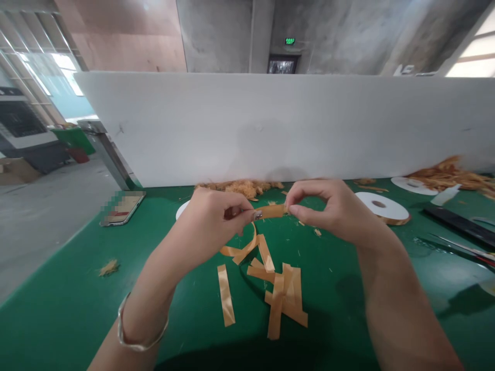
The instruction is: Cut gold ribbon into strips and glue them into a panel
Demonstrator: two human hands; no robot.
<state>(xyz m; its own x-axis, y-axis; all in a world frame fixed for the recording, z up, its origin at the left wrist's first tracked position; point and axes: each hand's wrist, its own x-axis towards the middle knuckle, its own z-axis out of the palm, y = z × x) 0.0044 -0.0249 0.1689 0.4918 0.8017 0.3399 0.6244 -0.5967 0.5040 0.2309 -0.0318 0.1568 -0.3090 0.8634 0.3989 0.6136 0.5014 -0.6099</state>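
Observation:
Both my hands are raised over a green table (69, 304). Between them stretches a short orange ribbon strip (271, 211). My left hand (211, 221) pinches its left end, and a longer tail of the ribbon curls down from those fingers. My right hand (328, 206) pinches the right end with thumb and forefinger. Under the hands, several cut orange ribbon pieces (284, 296) lie in a loose heap, and one single strip (225, 294) lies apart to the left.
A white partition (270, 123) closes the table's far side, with orange ribbon scraps (242, 187) at its foot. A phone (122, 207) lies far left. A white ribbon reel (382, 207) sits at right, beyond it more ribbon (448, 175), a black ruler (460, 224) and scissors (464, 250).

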